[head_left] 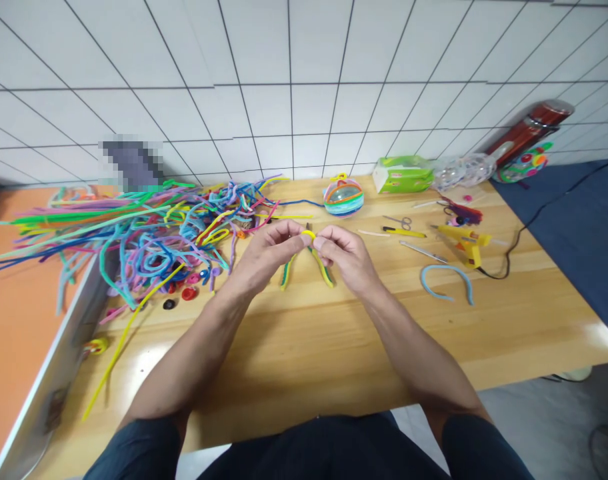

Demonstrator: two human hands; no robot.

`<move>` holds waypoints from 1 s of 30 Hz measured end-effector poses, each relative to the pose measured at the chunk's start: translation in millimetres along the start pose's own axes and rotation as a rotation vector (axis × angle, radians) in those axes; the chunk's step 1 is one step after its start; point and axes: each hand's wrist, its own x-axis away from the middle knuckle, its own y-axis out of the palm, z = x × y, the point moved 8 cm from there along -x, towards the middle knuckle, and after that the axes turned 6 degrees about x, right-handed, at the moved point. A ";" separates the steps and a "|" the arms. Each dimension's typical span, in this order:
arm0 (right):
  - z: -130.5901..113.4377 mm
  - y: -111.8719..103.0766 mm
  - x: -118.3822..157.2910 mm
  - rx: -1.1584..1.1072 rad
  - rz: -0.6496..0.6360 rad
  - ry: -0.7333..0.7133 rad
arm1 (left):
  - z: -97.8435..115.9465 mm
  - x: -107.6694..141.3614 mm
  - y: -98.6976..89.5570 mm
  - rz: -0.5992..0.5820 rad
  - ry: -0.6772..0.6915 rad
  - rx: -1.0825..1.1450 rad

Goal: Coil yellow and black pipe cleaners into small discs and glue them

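Note:
Over the middle of the wooden table, my left hand (277, 250) and my right hand (347, 253) meet at their fingertips. Both pinch a short, curled piece of yellow pipe cleaner (309, 235) between thumb and fingers. Directly below and behind the hands lie pliers with green-and-yellow handles (323, 268), partly covered by my fingers. Farther back stands a round ornament wrapped in rainbow pipe cleaners (344, 199), with a small yellow loop on top; neither hand touches it.
Left lies a large tangle of pipe cleaners (154, 247) with several buttons (189, 293) before it. Right are a yellow glue gun (461, 243) with a black cord, a utility knife (404, 232), scissors (399, 221) and a bent blue pipe cleaner (447, 270). A green tissue pack (404, 177) stands by the wall.

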 end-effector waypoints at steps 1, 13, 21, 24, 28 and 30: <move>0.7 0.1 0.0 0.000 0.002 0.000 | -1.6 -0.3 0.0 0.001 0.003 0.008; -6.9 -6.0 0.6 0.078 -0.001 -0.040 | 16.9 1.5 6.4 -0.005 0.077 -0.035; -3.6 -10.7 4.6 0.073 0.111 -0.028 | 7.1 1.1 6.1 0.054 0.094 0.031; -5.3 -13.7 5.9 0.071 0.135 -0.049 | 9.5 1.8 7.0 0.049 0.130 0.033; -6.1 -16.2 5.3 0.078 0.140 -0.075 | 12.6 1.0 9.4 0.014 0.176 -0.004; -5.7 -15.4 4.1 0.092 0.118 -0.072 | 12.5 0.3 11.1 -0.017 0.194 -0.037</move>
